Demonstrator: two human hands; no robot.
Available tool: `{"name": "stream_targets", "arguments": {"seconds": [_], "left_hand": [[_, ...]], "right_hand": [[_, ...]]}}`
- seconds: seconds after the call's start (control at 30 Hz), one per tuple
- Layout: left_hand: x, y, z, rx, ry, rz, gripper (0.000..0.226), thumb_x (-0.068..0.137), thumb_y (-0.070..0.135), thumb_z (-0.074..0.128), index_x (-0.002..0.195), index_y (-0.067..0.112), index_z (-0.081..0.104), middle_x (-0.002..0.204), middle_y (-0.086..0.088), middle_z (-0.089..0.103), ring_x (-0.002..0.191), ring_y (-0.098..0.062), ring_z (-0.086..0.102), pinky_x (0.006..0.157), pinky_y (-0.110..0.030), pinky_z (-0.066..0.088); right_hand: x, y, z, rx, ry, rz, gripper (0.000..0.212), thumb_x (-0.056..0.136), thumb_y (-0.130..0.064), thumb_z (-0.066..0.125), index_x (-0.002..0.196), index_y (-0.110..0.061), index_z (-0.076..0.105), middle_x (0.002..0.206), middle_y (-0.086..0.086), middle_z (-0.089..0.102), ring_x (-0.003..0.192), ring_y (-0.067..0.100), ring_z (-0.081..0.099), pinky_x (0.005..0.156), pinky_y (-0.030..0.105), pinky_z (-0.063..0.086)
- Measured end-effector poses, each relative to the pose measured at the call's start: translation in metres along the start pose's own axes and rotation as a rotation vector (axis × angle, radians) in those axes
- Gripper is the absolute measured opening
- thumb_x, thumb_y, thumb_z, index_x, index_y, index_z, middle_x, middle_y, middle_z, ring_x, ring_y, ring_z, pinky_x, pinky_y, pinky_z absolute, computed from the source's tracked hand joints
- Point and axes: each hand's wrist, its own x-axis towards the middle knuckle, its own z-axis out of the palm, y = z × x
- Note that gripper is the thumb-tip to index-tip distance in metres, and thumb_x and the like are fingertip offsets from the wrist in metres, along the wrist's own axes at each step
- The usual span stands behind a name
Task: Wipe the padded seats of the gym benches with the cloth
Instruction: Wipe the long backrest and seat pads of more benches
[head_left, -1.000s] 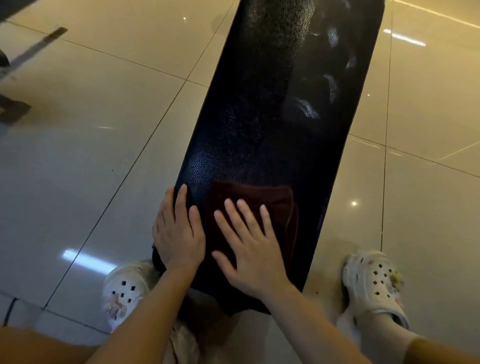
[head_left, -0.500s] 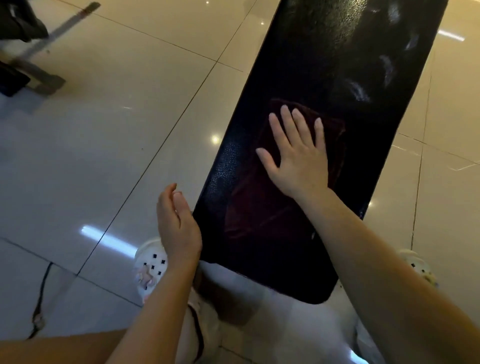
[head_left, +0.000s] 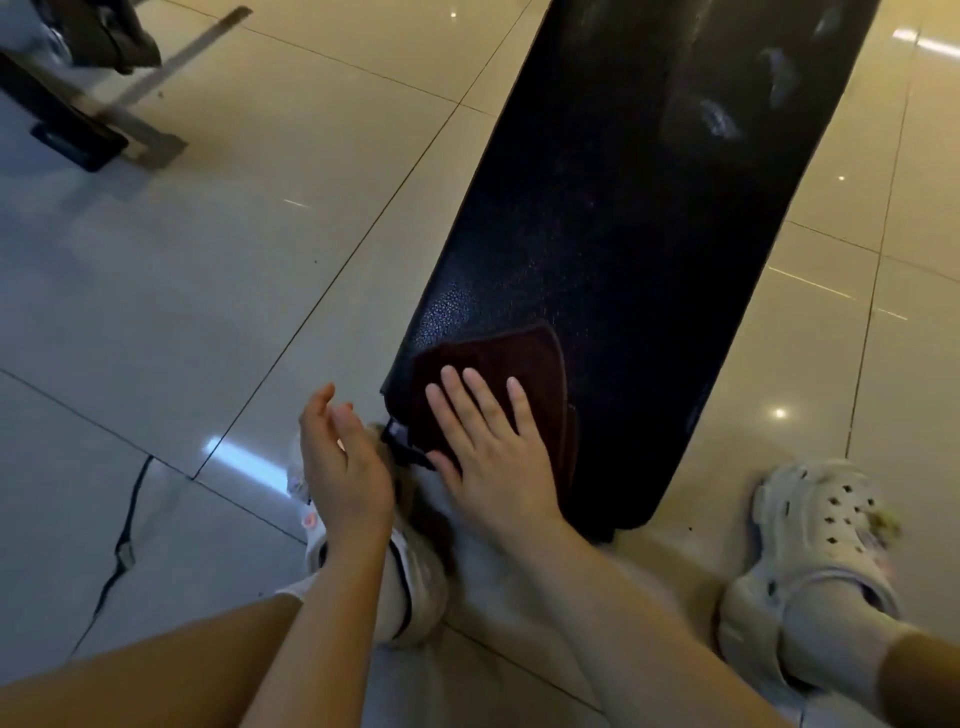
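A long black padded bench seat (head_left: 623, 218) runs from the upper right down to its near end in front of me. A dark brown cloth (head_left: 519, 358) lies flat on the seat's near left corner. My right hand (head_left: 488, 447) presses on the cloth with straight, spread fingers. My left hand (head_left: 340, 462) hovers just off the seat's left edge, fingers relaxed, holding nothing.
Glossy beige floor tiles (head_left: 208, 291) surround the bench. My feet in white clogs stand either side of its near end, the right clog (head_left: 815, 561) in plain view. A dark machine base with a metal foot (head_left: 93, 114) sits at the upper left. A cracked tile (head_left: 124, 545) lies at the lower left.
My right hand has drawn the cloth back down the seat from its middle to the near left corner. My left hand stays off the seat beside the left edge.
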Motion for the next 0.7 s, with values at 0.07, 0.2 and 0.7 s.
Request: {"name": "stream_targets", "arguments": {"seconds": [0.07,0.2,0.7], "left_hand": [[-0.018,-0.003,-0.004,0.008,-0.024,-0.005,0.043,0.103,0.043,0.032,0.137,0.02,0.046,0.128,-0.004,0.055,0.117,-0.019,0.052,0.096,-0.038,0.043],[-0.048,0.002,-0.004,0.068,-0.129,0.082,0.03,0.102,0.02,0.045,0.13,0.013,0.052,0.116,0.003,0.051,0.105,-0.007,0.046,0.087,-0.02,0.038],[-0.115,0.029,0.001,0.31,-0.513,0.445,0.025,0.096,0.018,0.056,0.121,0.017,0.06,0.117,0.012,0.048,0.106,0.002,0.047,0.086,-0.003,0.031]], "right_hand": [[-0.02,0.011,-0.003,0.023,0.035,0.076,0.064,0.093,-0.048,0.041,0.15,-0.016,0.039,0.157,0.005,0.033,0.145,0.021,0.029,0.118,0.05,0.017],[-0.062,0.048,-0.012,0.023,0.059,0.274,0.066,0.096,-0.053,0.036,0.151,-0.017,0.035,0.157,0.006,0.032,0.146,0.022,0.026,0.119,0.05,0.015],[-0.103,0.026,-0.003,0.624,0.365,0.867,0.066,0.103,-0.05,0.021,0.154,-0.011,0.006,0.161,0.019,0.012,0.147,0.034,0.019,0.113,0.052,0.035]]}}
